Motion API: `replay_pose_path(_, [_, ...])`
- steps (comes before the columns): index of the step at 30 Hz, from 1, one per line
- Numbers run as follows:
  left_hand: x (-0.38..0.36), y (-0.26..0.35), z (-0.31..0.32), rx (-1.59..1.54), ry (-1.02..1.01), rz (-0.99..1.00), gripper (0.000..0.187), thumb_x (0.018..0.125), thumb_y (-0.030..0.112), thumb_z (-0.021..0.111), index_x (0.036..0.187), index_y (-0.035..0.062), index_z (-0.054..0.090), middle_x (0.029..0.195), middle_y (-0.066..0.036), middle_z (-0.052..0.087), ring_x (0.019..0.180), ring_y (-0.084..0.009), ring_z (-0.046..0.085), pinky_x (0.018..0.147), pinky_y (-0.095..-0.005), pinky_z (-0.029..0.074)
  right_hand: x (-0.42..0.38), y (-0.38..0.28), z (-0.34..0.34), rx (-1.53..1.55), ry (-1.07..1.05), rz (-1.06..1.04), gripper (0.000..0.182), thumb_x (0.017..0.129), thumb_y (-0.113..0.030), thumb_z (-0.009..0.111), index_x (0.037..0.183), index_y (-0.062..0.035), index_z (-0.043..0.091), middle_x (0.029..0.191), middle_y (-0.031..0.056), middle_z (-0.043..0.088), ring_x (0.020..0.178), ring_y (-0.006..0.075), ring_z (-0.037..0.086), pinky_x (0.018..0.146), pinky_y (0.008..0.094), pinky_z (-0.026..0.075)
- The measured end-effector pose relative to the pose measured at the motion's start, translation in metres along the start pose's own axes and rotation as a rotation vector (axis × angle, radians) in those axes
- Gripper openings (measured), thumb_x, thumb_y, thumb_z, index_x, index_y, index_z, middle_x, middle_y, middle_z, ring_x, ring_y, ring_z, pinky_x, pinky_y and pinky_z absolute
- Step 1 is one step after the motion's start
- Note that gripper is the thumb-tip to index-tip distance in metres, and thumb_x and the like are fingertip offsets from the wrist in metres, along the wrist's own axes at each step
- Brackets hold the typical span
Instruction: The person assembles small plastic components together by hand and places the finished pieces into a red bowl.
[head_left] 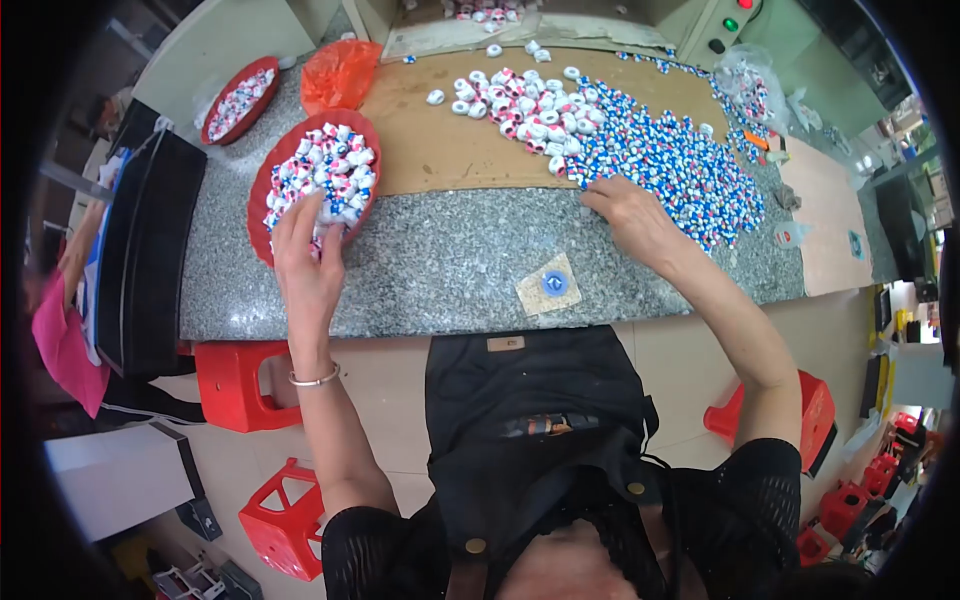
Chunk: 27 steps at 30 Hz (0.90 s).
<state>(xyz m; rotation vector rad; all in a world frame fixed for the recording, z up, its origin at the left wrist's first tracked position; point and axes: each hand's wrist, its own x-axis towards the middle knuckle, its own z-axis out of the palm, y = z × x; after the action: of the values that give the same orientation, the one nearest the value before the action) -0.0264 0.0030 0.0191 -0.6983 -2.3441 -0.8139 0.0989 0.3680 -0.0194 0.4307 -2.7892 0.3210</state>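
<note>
A speckled stone bench point(440, 262) carries, at left, a ridged red bowl point(260, 198). There the left hand point(322, 232), grip half-curled, partly covers glossy white pieces point(322, 160); its hold is hidden. The right hand point(632, 218), grip narrow, meets tiny blue pieces point(672, 165), any held one indistinct.

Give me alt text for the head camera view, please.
A person's left hand is at a red bowl of white, pink and blue pieces; the right hand is at the near edge of a heap of small blue and white pieces on a speckled counter.
</note>
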Motion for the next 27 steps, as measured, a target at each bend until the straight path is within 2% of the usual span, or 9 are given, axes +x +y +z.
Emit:
replay_pose_path(1, [0.008, -0.005, -0.004, 0.286, 0.091, 0.123, 0.03, 0.081, -0.002, 0.065, 0.111, -0.0003, 0.064, 0.104, -0.013, 0.064, 0.096, -0.027, 0.062, 0.086, -0.0361, 0.048, 0.005, 0.001, 0.0, -0.042, -0.065, -0.025, 0.021, 0.076, 0.002, 0.056, 0.096, 0.0018, 0.063, 0.095, 0.0148, 0.061, 0.091, 0.0312, 0.061, 0.078, 0.0379, 0.05])
replay_pose_path(4, [0.018, 0.014, 0.011, -0.053, 0.146, 0.127, 0.03, 0.08, -0.003, 0.065, 0.11, 0.0005, 0.064, 0.108, -0.017, 0.063, 0.101, -0.035, 0.06, 0.09, -0.0412, 0.047, 0.013, 0.003, 0.002, -0.113, -0.097, -0.09, 0.005, 0.075, 0.001, 0.054, 0.079, 0.0018, 0.057, 0.086, 0.015, 0.057, 0.085, 0.0294, 0.059, 0.074, 0.0383, 0.05])
replay_pose_path(7, [0.017, 0.054, 0.056, -0.478, -0.222, -0.04, 0.021, 0.08, 0.0, 0.065, 0.101, 0.0014, 0.065, 0.098, -0.016, 0.063, 0.088, -0.0326, 0.063, 0.08, -0.0402, 0.05, 0.014, 0.003, 0.002, -0.12, -0.127, -0.098, 0.008, 0.075, 0.0, 0.054, 0.082, 0.0013, 0.058, 0.086, 0.0142, 0.057, 0.086, 0.0295, 0.058, 0.074, 0.0385, 0.05])
replay_pose_path(11, [0.022, 0.095, 0.142, -0.569, -0.372, 0.071, 0.014, 0.08, 0.004, 0.064, 0.094, 0.0018, 0.063, 0.096, -0.018, 0.061, 0.086, -0.0384, 0.061, 0.072, -0.0449, 0.05, 0.007, -0.004, 0.001, -0.201, -0.056, -0.109, 0.012, 0.076, -0.001, 0.055, 0.088, -0.0003, 0.057, 0.086, 0.0131, 0.057, 0.086, 0.0297, 0.058, 0.074, 0.0388, 0.049])
replay_pose_path(13, [0.027, 0.108, 0.174, -0.431, -0.411, 0.107, 0.015, 0.082, 0.009, 0.065, 0.095, 0.0009, 0.062, 0.092, -0.017, 0.061, 0.083, -0.0342, 0.063, 0.071, -0.0418, 0.05, 0.001, -0.006, -0.002, -0.118, 0.031, -0.066, 0.014, 0.079, 0.0, 0.055, 0.093, -0.0003, 0.057, 0.086, 0.0132, 0.057, 0.086, 0.0305, 0.058, 0.073, 0.0396, 0.048])
replay_pose_path(17, [0.019, 0.117, 0.202, -0.304, -0.369, 0.178, 0.02, 0.083, 0.013, 0.065, 0.098, 0.0016, 0.059, 0.088, -0.016, 0.059, 0.08, -0.0325, 0.063, 0.071, -0.0423, 0.049, -0.023, -0.035, -0.023, 0.388, 0.047, 0.41, 0.017, 0.086, 0.004, 0.056, 0.102, 0.0, 0.06, 0.089, 0.0156, 0.059, 0.086, 0.0339, 0.059, 0.072, 0.0418, 0.046])
replay_pose_path(20, [0.021, 0.116, 0.183, -0.5, -0.455, 0.001, 0.021, 0.082, 0.007, 0.065, 0.102, 0.0026, 0.059, 0.09, -0.016, 0.058, 0.078, -0.0313, 0.063, 0.069, -0.0393, 0.05, -0.053, -0.043, -0.016, 0.375, 0.089, 0.258, 0.017, 0.085, 0.005, 0.056, 0.101, 0.0007, 0.061, 0.09, 0.0165, 0.059, 0.086, 0.035, 0.059, 0.071, 0.0422, 0.047])
replay_pose_path(23, [0.003, 0.104, 0.163, -1.047, -0.451, -0.277, 0.02, 0.082, 0.002, 0.064, 0.101, 0.0039, 0.06, 0.093, -0.015, 0.058, 0.076, -0.0293, 0.062, 0.07, -0.0364, 0.051, -0.07, -0.051, -0.012, 0.28, 0.08, 0.246, 0.021, 0.082, 0.007, 0.057, 0.102, 0.0018, 0.061, 0.093, 0.0173, 0.059, 0.088, 0.0356, 0.06, 0.073, 0.0423, 0.049])
replay_pose_path(27, [-0.001, 0.079, 0.148, -0.565, -0.349, -0.016, 0.017, 0.082, -0.001, 0.063, 0.099, 0.0036, 0.062, 0.099, -0.014, 0.058, 0.078, -0.0277, 0.063, 0.071, -0.0348, 0.053, -0.074, -0.046, 0.0, 0.206, 0.019, 0.162, 0.032, 0.073, 0.012, 0.057, 0.104, 0.0033, 0.062, 0.099, 0.0179, 0.059, 0.092, 0.0359, 0.06, 0.079, 0.0422, 0.051])
